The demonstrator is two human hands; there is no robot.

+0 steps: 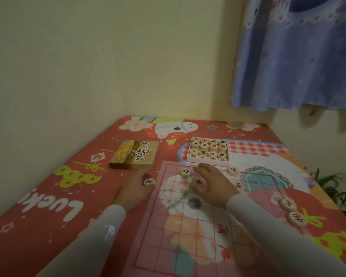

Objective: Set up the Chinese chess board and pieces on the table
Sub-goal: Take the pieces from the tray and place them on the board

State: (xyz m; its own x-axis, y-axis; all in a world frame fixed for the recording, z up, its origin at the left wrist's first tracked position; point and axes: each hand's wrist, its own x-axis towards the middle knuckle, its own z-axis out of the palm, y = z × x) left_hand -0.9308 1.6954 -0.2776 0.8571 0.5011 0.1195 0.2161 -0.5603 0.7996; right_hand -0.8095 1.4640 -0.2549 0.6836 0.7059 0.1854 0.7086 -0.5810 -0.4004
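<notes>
The thin translucent pink-gridded chess board sheet (190, 222) lies on the red patterned tablecloth (48, 186). Her left hand (137, 188) pinches a round wooden black-marked piece (149, 181) at its left edge; the right hand (214, 182), fingers spread, touches another wooden piece (198, 182). The white tray of wooden pieces (208, 151) sits just beyond.

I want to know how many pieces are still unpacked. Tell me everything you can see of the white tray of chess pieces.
The white tray is a shallow rectangular open box, probably card or plastic. It lies flat on the red patterned tablecloth just beyond the board's far edge. Round pale wooden pieces fill it in a four-by-four grid, faces up, mostly red characters. The right hand's fingertips reach its near wall; contact is unclear.
</notes>
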